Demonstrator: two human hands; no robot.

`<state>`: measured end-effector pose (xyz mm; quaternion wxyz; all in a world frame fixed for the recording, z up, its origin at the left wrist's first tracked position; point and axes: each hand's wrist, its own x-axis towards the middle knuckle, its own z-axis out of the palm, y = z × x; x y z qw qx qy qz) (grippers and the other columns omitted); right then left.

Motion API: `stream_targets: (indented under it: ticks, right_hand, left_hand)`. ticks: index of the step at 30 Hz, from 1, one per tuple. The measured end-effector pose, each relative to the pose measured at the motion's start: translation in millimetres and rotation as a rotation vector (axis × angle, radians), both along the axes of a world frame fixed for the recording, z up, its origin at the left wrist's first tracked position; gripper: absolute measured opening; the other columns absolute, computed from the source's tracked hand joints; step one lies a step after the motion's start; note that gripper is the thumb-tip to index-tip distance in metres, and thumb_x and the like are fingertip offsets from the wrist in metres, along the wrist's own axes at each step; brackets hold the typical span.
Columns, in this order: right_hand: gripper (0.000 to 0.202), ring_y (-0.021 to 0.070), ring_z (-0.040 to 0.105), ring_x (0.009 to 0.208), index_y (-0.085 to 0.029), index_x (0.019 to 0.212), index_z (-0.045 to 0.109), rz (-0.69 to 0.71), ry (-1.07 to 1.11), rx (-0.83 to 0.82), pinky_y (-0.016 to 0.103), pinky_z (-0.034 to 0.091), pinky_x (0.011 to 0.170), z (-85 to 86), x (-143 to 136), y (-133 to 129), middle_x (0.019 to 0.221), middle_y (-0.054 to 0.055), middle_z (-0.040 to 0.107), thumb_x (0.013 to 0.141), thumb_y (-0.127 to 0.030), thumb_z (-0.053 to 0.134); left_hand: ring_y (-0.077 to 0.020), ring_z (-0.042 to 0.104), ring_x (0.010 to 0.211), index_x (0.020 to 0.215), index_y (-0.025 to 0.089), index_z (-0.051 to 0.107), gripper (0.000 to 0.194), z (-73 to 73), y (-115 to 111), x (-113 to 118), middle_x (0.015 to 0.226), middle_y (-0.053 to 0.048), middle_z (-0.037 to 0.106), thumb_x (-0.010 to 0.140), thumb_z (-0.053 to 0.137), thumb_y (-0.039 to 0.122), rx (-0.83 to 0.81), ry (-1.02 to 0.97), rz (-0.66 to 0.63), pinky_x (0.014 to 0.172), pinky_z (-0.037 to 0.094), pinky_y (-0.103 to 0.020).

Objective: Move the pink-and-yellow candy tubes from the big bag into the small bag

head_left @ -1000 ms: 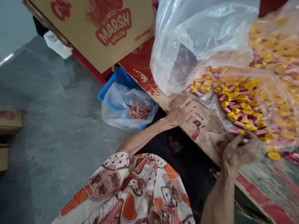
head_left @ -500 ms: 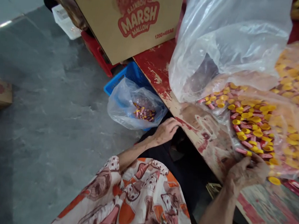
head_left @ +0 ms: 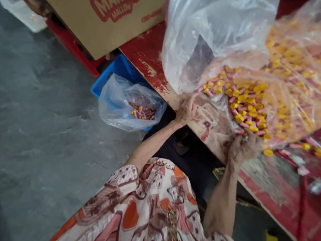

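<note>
Small pink tubes with yellow caps [head_left: 248, 105] spill in a heap from the mouth of a large clear plastic bag [head_left: 300, 91] on the worn red table. At the near edge of this heap, my right hand [head_left: 244, 148] has its fingers bent together around a small piece, seemingly one of the capped tubes; the fingers partly hide it. My left hand [head_left: 186, 109] reaches over the table edge with its fingers stretched out, just below a translucent bag [head_left: 218, 39]. It appears to hold nothing, though it is slightly blurred.
Beside the table, a blue crate [head_left: 105, 79] holds an open clear bag [head_left: 112, 107] with more small pieces inside. A marshmallow carton [head_left: 74, 11] stands at the upper left. Loose tubes and clear scraps lie on the red tabletop [head_left: 282, 206] at right.
My left hand has moved from beside the table edge up onto the tabletop, and its fingers have straightened. My right hand stays by the heap. The view has shifted, so everything sits further left.
</note>
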<state>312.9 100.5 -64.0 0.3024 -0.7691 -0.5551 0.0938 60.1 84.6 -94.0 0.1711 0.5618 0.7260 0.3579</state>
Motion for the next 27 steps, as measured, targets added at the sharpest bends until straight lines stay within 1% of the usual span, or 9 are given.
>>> stream_targets:
  ticks: [5,8,11,13,16,19,21,23,27]
  right_hand:
    - [0.028,0.0297,0.067,0.130,-0.033,0.089,0.051,0.043,0.011,-0.014,0.045,0.051,0.113,-1.1,3.4,4.1,0.130,0.019,0.070,0.083,-0.007,0.060]
    - [0.021,0.0232,0.068,0.125,-0.030,0.099,0.056,0.075,0.007,-0.068,0.037,0.049,0.110,-0.4,3.7,1.5,0.128,0.017,0.072,0.094,-0.009,0.058]
    - [0.008,0.0201,0.067,0.118,-0.024,0.112,0.061,0.079,0.066,-0.066,0.034,0.048,0.105,-0.2,1.9,0.0,0.128,0.014,0.072,0.106,-0.019,0.061]
    - [0.009,0.0205,0.065,0.117,-0.022,0.119,0.061,0.071,0.146,-0.016,0.035,0.049,0.107,-2.8,2.7,1.5,0.129,0.012,0.071,0.111,-0.023,0.063]
    - [0.009,0.0223,0.063,0.116,-0.022,0.121,0.061,0.048,0.255,0.047,0.039,0.050,0.111,-10.8,7.3,6.8,0.130,0.012,0.070,0.114,-0.028,0.064]
    - [0.010,0.0243,0.061,0.120,-0.024,0.121,0.064,0.064,0.304,0.048,0.042,0.050,0.115,-18.1,10.2,11.3,0.132,0.013,0.071,0.117,-0.032,0.059]
    - [0.012,0.0247,0.061,0.125,-0.024,0.124,0.065,0.087,0.319,0.035,0.044,0.050,0.119,-19.5,9.3,12.1,0.137,0.014,0.073,0.118,-0.030,0.055]
    - [0.017,0.0249,0.060,0.133,-0.025,0.128,0.066,0.097,0.334,0.022,0.045,0.048,0.124,-17.3,6.9,11.5,0.147,0.014,0.072,0.119,-0.027,0.052]
    - [0.030,0.0292,0.058,0.149,-0.022,0.144,0.066,0.117,0.374,-0.023,0.049,0.046,0.130,-3.7,2.5,9.3,0.167,0.015,0.063,0.121,-0.027,0.048]
  left_hand:
    - [-0.0262,0.064,0.160,0.174,0.018,0.052,0.065,-3.8,7.6,-4.8,0.165,-0.021,0.068,0.112,0.034,0.011,0.013,-0.016,0.023,0.141,0.047,-0.054]
    - [-0.0244,0.064,0.158,0.173,0.017,0.051,0.065,-0.6,10.7,-5.6,0.163,-0.022,0.069,0.111,0.034,0.009,0.019,-0.025,0.036,0.141,0.046,-0.052]
    - [-0.0250,0.064,0.157,0.171,0.016,0.051,0.062,3.2,12.2,-6.8,0.163,-0.022,0.069,0.111,0.038,0.011,0.033,-0.030,0.038,0.141,0.046,-0.052]
    - [-0.0265,0.064,0.158,0.173,0.016,0.049,0.063,4.9,14.1,-7.8,0.163,-0.023,0.069,0.110,0.042,0.013,0.028,-0.022,0.042,0.141,0.045,-0.053]
    - [-0.0271,0.062,0.162,0.176,0.012,0.044,0.068,7.8,17.9,-8.9,0.166,-0.026,0.065,0.108,0.046,0.012,0.000,0.010,0.067,0.143,0.043,-0.050]
    - [-0.0292,0.049,0.175,0.179,0.008,0.036,0.077,14.1,19.4,-7.8,0.179,-0.029,0.053,0.103,0.048,0.009,0.003,-0.009,0.093,0.148,0.035,-0.050]
    - [-0.0319,0.038,0.181,0.181,0.007,0.030,0.083,20.6,17.9,-5.2,0.186,-0.031,0.042,0.101,0.050,0.008,-0.004,-0.041,0.091,0.151,0.029,-0.054]
    - [-0.0328,0.032,0.183,0.182,0.003,0.025,0.087,28.5,14.8,-1.1,0.189,-0.033,0.036,0.099,0.050,0.006,-0.031,-0.014,0.092,0.152,0.026,-0.055]
    - [-0.0255,0.030,0.184,0.180,-0.005,0.023,0.085,44.9,8.5,9.1,0.188,-0.034,0.035,0.097,0.041,-0.001,-0.021,0.171,0.142,0.152,0.027,-0.042]
